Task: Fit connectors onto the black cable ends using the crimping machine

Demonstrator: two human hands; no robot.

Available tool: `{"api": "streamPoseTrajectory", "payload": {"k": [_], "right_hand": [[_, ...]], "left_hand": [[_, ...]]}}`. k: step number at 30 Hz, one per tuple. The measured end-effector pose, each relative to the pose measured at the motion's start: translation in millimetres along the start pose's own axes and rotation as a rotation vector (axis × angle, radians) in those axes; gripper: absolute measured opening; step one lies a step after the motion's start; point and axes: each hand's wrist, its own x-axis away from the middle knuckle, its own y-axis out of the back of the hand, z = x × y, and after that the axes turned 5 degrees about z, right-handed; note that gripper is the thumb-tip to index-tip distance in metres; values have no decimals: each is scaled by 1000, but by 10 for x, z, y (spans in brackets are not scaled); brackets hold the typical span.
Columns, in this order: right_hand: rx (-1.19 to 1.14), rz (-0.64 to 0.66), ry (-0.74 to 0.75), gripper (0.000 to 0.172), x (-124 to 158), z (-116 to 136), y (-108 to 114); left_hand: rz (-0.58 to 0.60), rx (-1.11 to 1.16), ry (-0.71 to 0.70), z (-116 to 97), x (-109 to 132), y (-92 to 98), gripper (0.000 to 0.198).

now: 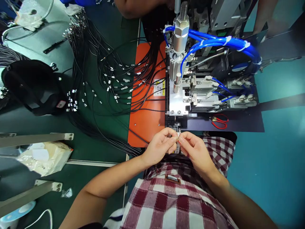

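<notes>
My left hand (160, 145) and my right hand (195, 151) meet at the front of the machine, fingertips pinched together close to each other. Between them is a tiny part, too small to name. Just beyond my hands stands the metal machine (177, 98) with its cylinders and blue hoses (221, 42). Left of it lies an orange plate (146, 127), crossed by black cables (145, 103) with small metal ends. A yellow and white label (159, 87) is on the plate.
Red-handled scissors (219, 122) lie right of my hands, below the machine. Many cable bundles (77, 60) spread over the green table. A black round object (33, 87), a plastic-wrapped package (45, 157) and metal brackets (35, 138) are at the left. Another person's arm (133, 7) shows at the top.
</notes>
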Motion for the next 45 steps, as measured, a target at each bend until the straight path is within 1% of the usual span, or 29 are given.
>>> {"api": "streamPoseTrajectory", "payload": {"k": [2, 4, 7, 9, 10, 11, 12, 13, 15, 16, 17, 18, 22, 25, 28, 34, 39, 45], "right_hand": [[55, -62, 43, 24, 12, 8, -19], [152, -126, 127, 19, 31, -17, -38], [394, -194, 322, 13, 66, -83, -48], [576, -222, 477, 12, 82, -112, -48], [631, -229, 524, 11, 85, -114, -50], [638, -228, 531, 12, 85, -108, -55], [592, -215, 493, 13, 81, -95, -63], [501, -190, 417, 14, 74, -76, -72], [265, -117, 239, 17, 61, -36, -88], [166, -85, 176, 19, 56, -20, -92], [101, -67, 138, 20, 53, -10, -92], [68, -67, 121, 21, 52, -6, -87], [67, -104, 123, 21, 57, -30, -46], [77, -107, 138, 20, 60, -58, -27], [95, -123, 130, 20, 61, -73, -24], [97, -131, 101, 20, 55, -90, -52], [148, -188, 136, 17, 47, -109, -80], [105, -186, 93, 18, 27, -86, -6]], "left_hand": [[0, 6, 27, -11, -1, 2, 32], [-22, 18, 44, -37, -2, -9, 32], [-68, 77, 65, -81, -2, -28, 28], [-60, 139, 106, -102, 5, -30, 26], [-48, 159, 129, -106, 13, -28, 25], [-41, 155, 133, -106, 24, -24, 24], [-53, 113, 105, -102, 38, -20, 23], [-76, 28, 44, -95, 53, -16, 22], [-144, -217, -131, -79, 77, -12, 17], [-167, -326, -198, -75, 82, -12, 15], [-170, -390, -219, -76, 81, -13, 14], [-160, -404, -193, -83, 73, -13, 14], [-106, -280, 31, -147, 17, -2, 19], [-96, -237, 94, -186, -9, 19, 22], [-96, -202, 119, -189, -15, 32, 22], [-145, -138, 119, -159, -16, 16, 27], [-163, -125, 100, -154, -9, -3, 26], [-159, -105, 111, -139, -7, 4, 29]]}}
